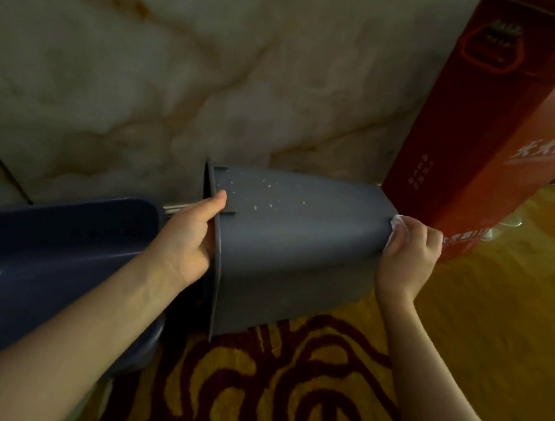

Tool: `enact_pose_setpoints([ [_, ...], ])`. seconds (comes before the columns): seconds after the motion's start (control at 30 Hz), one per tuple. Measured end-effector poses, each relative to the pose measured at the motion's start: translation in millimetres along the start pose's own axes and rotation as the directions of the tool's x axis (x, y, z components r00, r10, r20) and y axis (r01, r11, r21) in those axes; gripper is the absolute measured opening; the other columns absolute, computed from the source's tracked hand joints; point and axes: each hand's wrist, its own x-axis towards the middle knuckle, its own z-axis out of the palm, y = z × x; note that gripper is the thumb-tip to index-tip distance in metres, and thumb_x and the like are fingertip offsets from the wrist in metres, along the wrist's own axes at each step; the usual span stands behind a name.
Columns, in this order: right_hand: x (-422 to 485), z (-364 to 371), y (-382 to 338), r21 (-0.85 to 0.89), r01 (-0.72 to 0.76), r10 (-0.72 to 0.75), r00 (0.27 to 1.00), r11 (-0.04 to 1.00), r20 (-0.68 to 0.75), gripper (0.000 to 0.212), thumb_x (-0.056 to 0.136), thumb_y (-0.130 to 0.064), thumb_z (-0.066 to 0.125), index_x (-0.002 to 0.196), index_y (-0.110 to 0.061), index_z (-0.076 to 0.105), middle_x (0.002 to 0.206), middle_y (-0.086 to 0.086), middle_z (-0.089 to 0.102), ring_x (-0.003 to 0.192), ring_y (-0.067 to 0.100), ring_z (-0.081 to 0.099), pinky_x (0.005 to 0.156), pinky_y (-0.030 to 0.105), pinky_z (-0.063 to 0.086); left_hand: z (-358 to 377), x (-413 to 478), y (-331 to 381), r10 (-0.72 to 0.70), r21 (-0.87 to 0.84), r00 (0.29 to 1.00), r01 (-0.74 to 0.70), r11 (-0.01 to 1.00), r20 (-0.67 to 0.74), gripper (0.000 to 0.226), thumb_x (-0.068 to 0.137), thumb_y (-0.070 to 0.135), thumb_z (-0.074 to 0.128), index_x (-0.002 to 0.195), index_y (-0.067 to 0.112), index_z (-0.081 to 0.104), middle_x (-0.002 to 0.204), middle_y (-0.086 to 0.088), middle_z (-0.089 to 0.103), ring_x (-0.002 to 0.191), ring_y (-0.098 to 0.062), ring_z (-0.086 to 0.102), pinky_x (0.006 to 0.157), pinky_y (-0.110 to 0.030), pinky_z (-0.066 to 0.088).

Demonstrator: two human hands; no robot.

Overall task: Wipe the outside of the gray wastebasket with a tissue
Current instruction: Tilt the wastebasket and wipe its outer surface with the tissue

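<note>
The gray wastebasket (296,245) lies on its side above the carpet, its open rim facing left and its base to the right. Small white specks dot its upper side. My left hand (190,237) grips the rim, thumb on the outside and fingers inside the opening. My right hand (409,254) is closed on a crumpled white tissue (396,222) and presses it against the base end of the basket. Most of the tissue is hidden under my fingers.
A dark blue plastic bin (39,248) lies at the left under my left forearm. A tall red carton (485,143) stands right behind the basket's base. A marble wall (181,72) is behind; red and yellow patterned carpet (279,389) is below.
</note>
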Motion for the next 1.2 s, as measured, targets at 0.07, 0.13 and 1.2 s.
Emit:
enact_pose_setpoints([
  [0.07,4,-3,2,0.020,-0.005,0.005,1.000,1.000,-0.022,0.021,0.095,-0.017,0.051,0.107,-0.005,0.063,0.109,0.017,0.055,0.102,0.032,0.052,0.084,0.034,0.041,1,1,1,0.001,0.000,1.000,-0.001,1.000,-0.008,0.019,0.093,0.024,0.049,0.094,0.012,0.064,0.069,-0.002,0.075,0.062,-0.015,0.072,0.045,-0.027,0.055],
  [0.13,-9,-4,-11,0.050,0.065,-0.059,0.992,0.997,-0.112,0.018,0.094,-0.014,0.053,0.103,-0.003,0.063,0.101,0.018,0.059,0.094,0.031,0.055,0.078,0.033,0.042,3,1,1,0.002,0.001,1.000,-0.002,1.000,-0.018,0.018,0.093,0.024,0.050,0.095,0.012,0.064,0.068,-0.002,0.075,0.061,-0.016,0.072,0.044,-0.027,0.054],
  [1.2,-84,27,-148,0.362,0.342,-0.475,0.788,0.867,0.392,0.016,0.091,-0.013,0.056,0.099,-0.008,0.068,0.097,0.014,0.060,0.095,0.031,0.054,0.084,0.042,0.046,-7,10,25,-0.143,-0.049,0.982,0.150,0.987,0.120,0.029,0.097,0.018,0.034,0.093,0.000,0.057,0.069,-0.010,0.067,0.055,-0.017,0.069,0.054,-0.026,0.057],
])
